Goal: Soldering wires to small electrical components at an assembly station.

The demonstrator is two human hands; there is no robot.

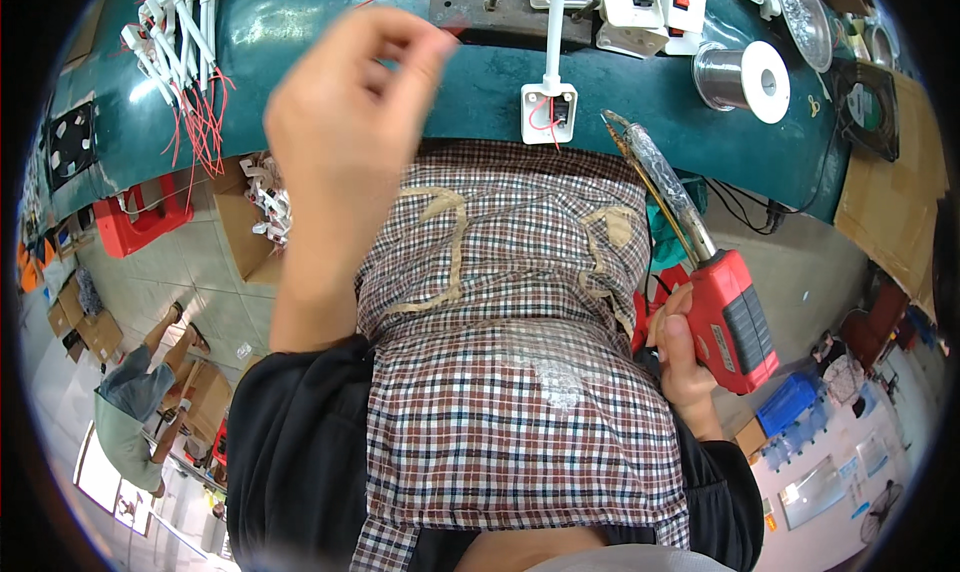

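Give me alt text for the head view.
A person's right hand holds a red soldering tool, its tip just right of a small white housing at the edge of a green bench; the left hand, blurred, is raised. A solder spool sits at right; red wires trail at upper left.

A glossy green workbench (460, 102) spans twelve o'clock, catching white glare toward ten. Pale tiled floor (140, 282) shows at nine, a red plastic stool (145, 222) just past it. A bright white opening (92, 469) glows at eight; a pale wall (774, 468) stands at four.
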